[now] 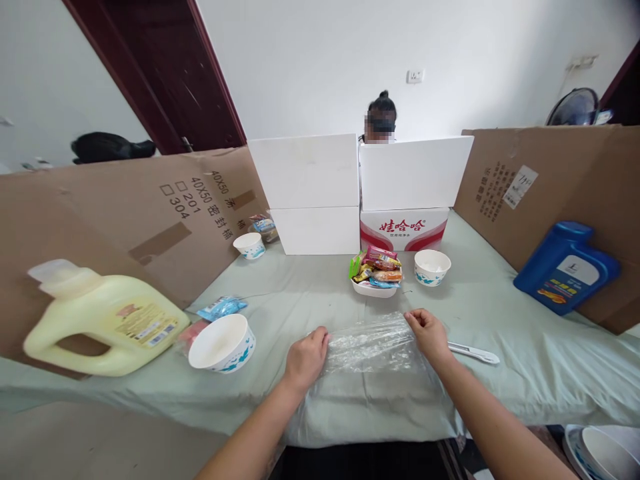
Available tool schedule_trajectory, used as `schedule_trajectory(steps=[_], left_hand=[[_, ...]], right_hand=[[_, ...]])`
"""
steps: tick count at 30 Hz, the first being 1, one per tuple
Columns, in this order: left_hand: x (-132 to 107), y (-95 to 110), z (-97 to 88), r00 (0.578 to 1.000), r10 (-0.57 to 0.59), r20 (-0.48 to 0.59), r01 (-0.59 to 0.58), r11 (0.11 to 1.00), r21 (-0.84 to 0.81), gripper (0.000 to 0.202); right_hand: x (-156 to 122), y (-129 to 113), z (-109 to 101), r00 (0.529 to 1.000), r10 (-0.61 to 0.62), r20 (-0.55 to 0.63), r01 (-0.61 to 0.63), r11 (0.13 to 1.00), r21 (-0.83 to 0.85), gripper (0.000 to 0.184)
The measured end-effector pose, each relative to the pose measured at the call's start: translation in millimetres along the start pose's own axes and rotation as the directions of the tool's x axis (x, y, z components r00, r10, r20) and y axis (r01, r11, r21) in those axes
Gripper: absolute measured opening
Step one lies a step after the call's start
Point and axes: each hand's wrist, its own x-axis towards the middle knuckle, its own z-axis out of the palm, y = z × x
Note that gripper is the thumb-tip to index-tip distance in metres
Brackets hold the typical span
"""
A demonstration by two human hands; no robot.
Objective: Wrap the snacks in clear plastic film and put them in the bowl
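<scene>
A clear plastic bag lies flat on the pale green cloth near the table's front edge. My left hand is closed on the bag's left end. My right hand pinches its right end with curled fingers. Just beyond the bag stands a white tray piled with several wrapped snacks, and a white paper bowl sits to its right. A white tool lies on the cloth just right of my right hand.
Left: a white paper bowl, blue packet, yellow detergent jug. Blue jug leans at right. Cardboard walls and white foam boxes ring the table; a person sits behind them. Another bowl at far left.
</scene>
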Motion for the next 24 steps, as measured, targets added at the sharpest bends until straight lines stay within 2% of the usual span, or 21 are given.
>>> schedule_trajectory(steps=[3, 10, 19, 22, 24], left_hand=[[0.3, -3.1, 0.7, 0.999, 0.025, -0.023, -0.024, 0.999, 0.03, 0.021], [-3.3, -1.6, 7.7, 0.999, 0.041, -0.021, -0.04, 0.998, 0.057, 0.02], [-3.8, -4.7, 8.2, 0.997, 0.046, -0.061, -0.043, 0.998, 0.055, 0.019], [-5.7, -7.5, 10.0, 0.984, 0.15, -0.091, -0.147, 0.988, 0.043, 0.018], [-7.6, -9.9, 10.2, 0.957, 0.27, -0.109, -0.266, 0.963, 0.046, 0.018]], right_hand=[[1.1, 0.0, 1.1, 1.0, 0.005, 0.017, -0.005, 1.0, 0.011, 0.045], [-2.9, -4.9, 9.1, 0.981, 0.071, 0.18, -0.099, 0.984, 0.151, 0.051], [-2.6, -5.6, -7.1, 0.944, 0.135, 0.3, -0.183, 0.974, 0.137, 0.049], [-11.4, -6.6, -14.9, 0.901, 0.169, 0.399, -0.229, 0.968, 0.107, 0.048], [-22.1, -7.9, -21.7, 0.81, 0.211, 0.547, -0.276, 0.96, 0.039, 0.049]])
